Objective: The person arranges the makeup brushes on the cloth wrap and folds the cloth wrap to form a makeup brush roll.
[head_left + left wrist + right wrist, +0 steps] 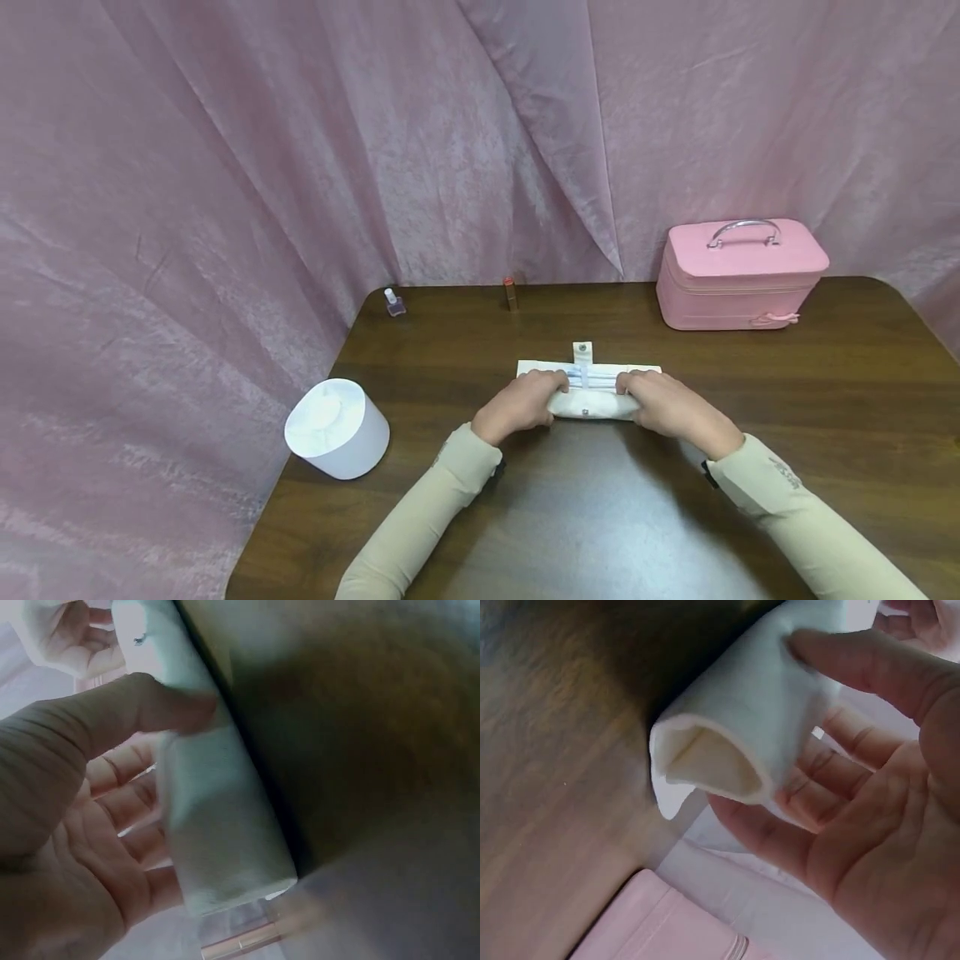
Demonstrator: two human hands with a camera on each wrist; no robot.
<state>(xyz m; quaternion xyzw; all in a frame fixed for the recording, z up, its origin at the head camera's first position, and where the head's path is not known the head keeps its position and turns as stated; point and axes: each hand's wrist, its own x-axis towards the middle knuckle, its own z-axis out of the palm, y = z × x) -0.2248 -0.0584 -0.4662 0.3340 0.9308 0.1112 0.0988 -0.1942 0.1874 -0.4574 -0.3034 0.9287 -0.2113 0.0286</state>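
Observation:
A white roll-up pouch (pixel 592 405) lies partly rolled on the table, its near side turned over into a soft tube with a snap. On the part behind the roll, slim white sticks (pixel 600 381) sit under a strap. At the far edge a snap tab (pixel 582 351) sticks out. My left hand (pixel 521 404) grips the left end of the roll, thumb on top and fingers on the far side. The other end is held likewise by my right hand (pixel 667 404); the right wrist view shows the pouch's open, hollow end (pixel 709 761).
A pink case (pixel 742 279) with a metal handle stands at the back right. Along the back edge are a lipstick (pixel 511 294) and a nail polish bottle (pixel 394 302). A white round container (pixel 339 433) stands at the left edge. Pink curtains (pixel 480 142) hang behind the table.

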